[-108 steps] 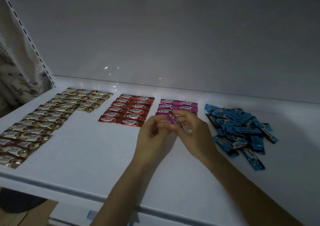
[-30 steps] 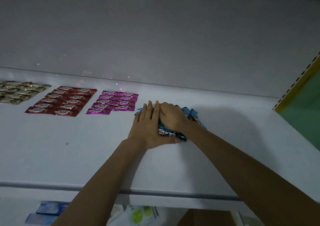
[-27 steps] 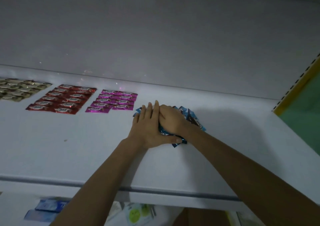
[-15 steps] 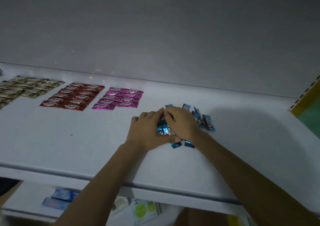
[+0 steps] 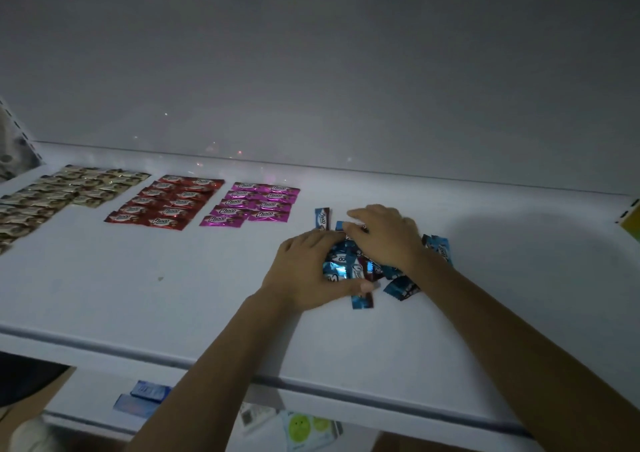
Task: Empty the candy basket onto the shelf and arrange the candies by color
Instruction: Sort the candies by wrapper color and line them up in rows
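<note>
On the white shelf (image 5: 173,296) lie gold candies (image 5: 59,195) at the far left, red candies (image 5: 169,202) in rows, and pink candies (image 5: 258,204) in rows. A heap of blue candies (image 5: 356,268) sits right of the pink ones. My left hand (image 5: 304,275) cups the heap's left side, thumb pressing its near edge. My right hand (image 5: 388,237) rests curled on top of the heap. One blue candy (image 5: 322,218) lies alone just behind the heap. No basket is in view.
The shelf's front edge (image 5: 311,382) runs across below my forearms. A lower shelf holds blue packets (image 5: 142,398) and a packet with green labels (image 5: 304,431). A yellow-green upright (image 5: 630,226) bounds the right end; a slotted rail (image 5: 24,140) bounds the left.
The pink candy I held earlier lies in its rows. Both hands shifted to the blue heap and pulled it together; one blue candy now lies apart behind it.
</note>
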`<state>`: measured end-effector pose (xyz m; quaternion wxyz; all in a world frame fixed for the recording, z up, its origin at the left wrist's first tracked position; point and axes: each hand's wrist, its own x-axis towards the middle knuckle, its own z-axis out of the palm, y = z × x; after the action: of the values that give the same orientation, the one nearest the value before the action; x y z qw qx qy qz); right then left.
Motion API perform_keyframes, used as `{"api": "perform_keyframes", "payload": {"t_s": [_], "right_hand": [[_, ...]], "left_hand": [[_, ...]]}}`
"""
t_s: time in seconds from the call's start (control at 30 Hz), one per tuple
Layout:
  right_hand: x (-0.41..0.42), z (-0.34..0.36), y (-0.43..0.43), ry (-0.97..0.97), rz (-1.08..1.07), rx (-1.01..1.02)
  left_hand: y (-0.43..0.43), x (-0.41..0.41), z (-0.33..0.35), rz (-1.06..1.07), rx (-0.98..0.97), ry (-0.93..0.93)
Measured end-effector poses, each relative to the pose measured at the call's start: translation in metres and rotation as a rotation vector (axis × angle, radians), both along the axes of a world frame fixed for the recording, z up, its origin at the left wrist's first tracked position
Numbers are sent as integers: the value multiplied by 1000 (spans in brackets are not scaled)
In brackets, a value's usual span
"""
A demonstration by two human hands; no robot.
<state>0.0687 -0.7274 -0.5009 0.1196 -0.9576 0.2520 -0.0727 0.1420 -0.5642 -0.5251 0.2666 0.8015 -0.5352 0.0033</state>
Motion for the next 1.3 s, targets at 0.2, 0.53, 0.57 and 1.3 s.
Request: {"api": "perform_keyframes", "payload": {"t_s": [0.2,0.53,0.57,1.3], "right_hand": [[-18,-8,6,-171,5,38],[-53,-10,16,-255,31,-144],[-54,-6,17,-231,32,-146],[-10,13,39,-28,337,68]], "left_hand": [[1,-2,-5,-10,-68,-81],[7,-7,4,-33,-198,72],[8,-7,6,-21,-209,117],[15,6,17,253,-685,831]]}}
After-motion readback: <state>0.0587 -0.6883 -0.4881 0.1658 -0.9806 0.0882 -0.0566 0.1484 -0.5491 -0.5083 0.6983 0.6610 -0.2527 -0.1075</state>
